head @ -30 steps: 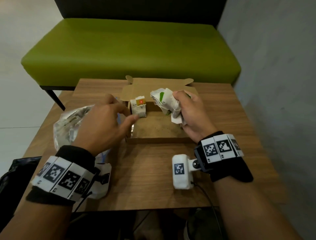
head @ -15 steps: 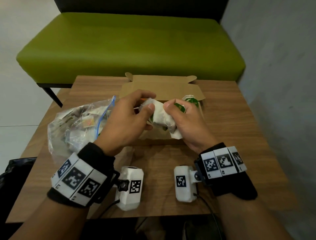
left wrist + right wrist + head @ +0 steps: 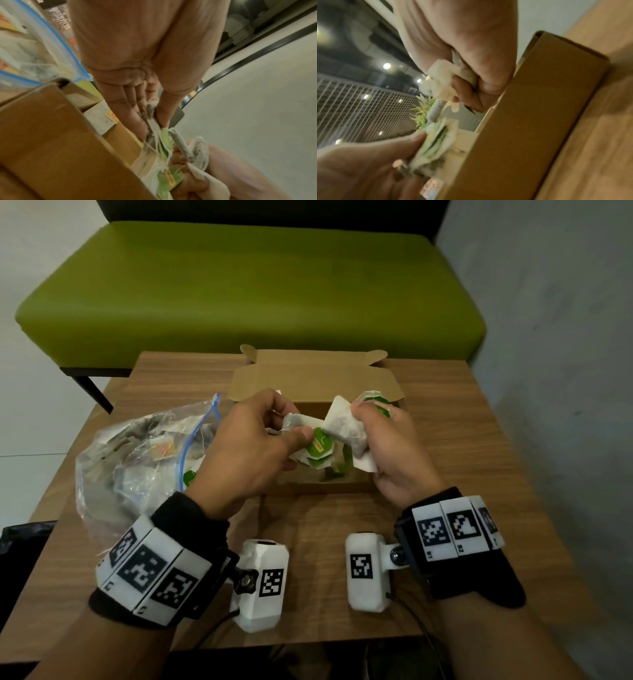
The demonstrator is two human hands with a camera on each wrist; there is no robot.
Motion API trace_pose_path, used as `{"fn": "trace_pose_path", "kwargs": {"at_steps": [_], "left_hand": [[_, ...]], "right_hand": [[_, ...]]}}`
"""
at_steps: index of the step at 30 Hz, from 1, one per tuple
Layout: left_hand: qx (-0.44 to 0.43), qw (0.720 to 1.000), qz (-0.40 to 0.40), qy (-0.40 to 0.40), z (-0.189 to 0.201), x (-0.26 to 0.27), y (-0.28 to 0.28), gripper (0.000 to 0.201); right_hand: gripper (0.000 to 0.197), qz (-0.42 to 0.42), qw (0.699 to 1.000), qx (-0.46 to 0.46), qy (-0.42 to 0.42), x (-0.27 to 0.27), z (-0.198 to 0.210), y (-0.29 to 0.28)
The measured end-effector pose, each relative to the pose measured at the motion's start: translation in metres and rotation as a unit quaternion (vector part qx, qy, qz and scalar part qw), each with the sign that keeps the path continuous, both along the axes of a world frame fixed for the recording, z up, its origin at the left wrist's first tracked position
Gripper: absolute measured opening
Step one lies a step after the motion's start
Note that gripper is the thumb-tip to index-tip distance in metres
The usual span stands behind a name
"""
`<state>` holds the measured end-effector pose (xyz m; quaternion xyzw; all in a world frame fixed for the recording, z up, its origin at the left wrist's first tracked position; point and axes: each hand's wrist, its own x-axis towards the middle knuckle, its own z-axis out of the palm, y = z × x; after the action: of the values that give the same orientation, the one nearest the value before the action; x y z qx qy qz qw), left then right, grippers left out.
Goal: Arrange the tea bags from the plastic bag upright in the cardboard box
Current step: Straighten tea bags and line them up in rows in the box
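Both hands hover over the open cardboard box (image 3: 315,378) at the table's middle. My right hand (image 3: 380,436) grips a bunch of white tea bags (image 3: 342,422) with green tags. My left hand (image 3: 274,433) pinches one tea bag (image 3: 294,422) with a green tag (image 3: 318,445) at the bunch's left side. In the left wrist view the left fingers (image 3: 132,112) and thumb clamp that tea bag (image 3: 152,121); a tea bag with an orange label (image 3: 102,119) stands inside the box (image 3: 51,135). The right wrist view shows the right hand (image 3: 471,83) clenched round the bags (image 3: 440,82). The clear plastic bag (image 3: 137,457) with more tea bags lies at the left.
The wooden table (image 3: 445,457) stands in front of a green bench (image 3: 257,285). A grey wall (image 3: 565,371) runs along the right. The box's lid flap (image 3: 315,371) stands open toward the bench. A dark bag (image 3: 20,542) sits at the table's lower left.
My left hand left the box's left corner and came to the bunch in my right hand. It now pinches one tea bag and pulls it leftward, apart from the bunch.
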<state>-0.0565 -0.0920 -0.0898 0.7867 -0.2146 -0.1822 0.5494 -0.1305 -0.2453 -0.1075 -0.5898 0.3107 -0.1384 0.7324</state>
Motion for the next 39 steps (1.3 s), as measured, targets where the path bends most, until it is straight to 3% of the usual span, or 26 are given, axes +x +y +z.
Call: {"fn": "trace_pose_path", "kwargs": {"at_steps": [3,6,10,13,15,20,23,26,29,34,36,39], "left_hand": [[0.038,0.999,0.001,-0.021,-0.003,0.002,0.002,0.016],[0.104,0.99,-0.021,-0.093,-0.005,0.001,0.004,0.019],[0.121,0.981,-0.034,-0.145,0.004,-0.001,0.006,0.026],[0.093,0.991,-0.011,-0.1,0.007,0.0,0.009,0.026],[0.066,0.996,0.012,-0.055,0.008,0.001,0.011,0.023],[0.024,0.999,0.008,0.043,0.009,0.003,0.013,0.019],[0.017,0.999,0.019,0.042,0.011,0.006,0.019,0.021],[0.038,0.999,0.027,-0.021,0.011,0.011,0.023,0.032],[0.04,0.999,0.015,-0.009,0.012,0.008,0.022,0.03],[0.007,0.999,-0.003,0.037,0.012,0.001,0.018,0.025],[-0.017,0.998,-0.014,0.066,0.014,0.0,0.017,0.021],[-0.057,0.987,-0.077,0.127,0.017,-0.006,0.013,0.017]], "right_hand": [[0.013,-0.03,0.992,0.119,-0.03,-0.003,0.008,-0.004],[0.016,-0.038,0.985,0.167,-0.038,-0.004,0.01,-0.007],[0.019,-0.035,0.999,0.034,0.007,0.0,0.002,-0.001],[0.015,-0.002,0.998,-0.045,0.033,0.001,-0.001,0.002],[0.015,0.005,0.998,-0.04,0.039,0.001,0.0,0.003],[0.021,-0.013,0.997,0.072,-0.01,0.004,0.004,0.002],[0.02,-0.025,0.999,-0.02,0.01,0.005,0.0,0.003],[0.024,0.01,0.993,-0.111,0.034,0.005,-0.002,0.005],[0.025,0.034,0.99,-0.129,0.051,0.008,-0.005,0.008],[0.023,-0.009,0.999,0.031,0.017,0.012,0.004,0.006],[0.025,-0.025,0.993,0.111,-0.013,0.013,0.007,0.003],[0.011,-0.039,0.977,0.208,-0.038,0.016,0.005,0.003]]}}
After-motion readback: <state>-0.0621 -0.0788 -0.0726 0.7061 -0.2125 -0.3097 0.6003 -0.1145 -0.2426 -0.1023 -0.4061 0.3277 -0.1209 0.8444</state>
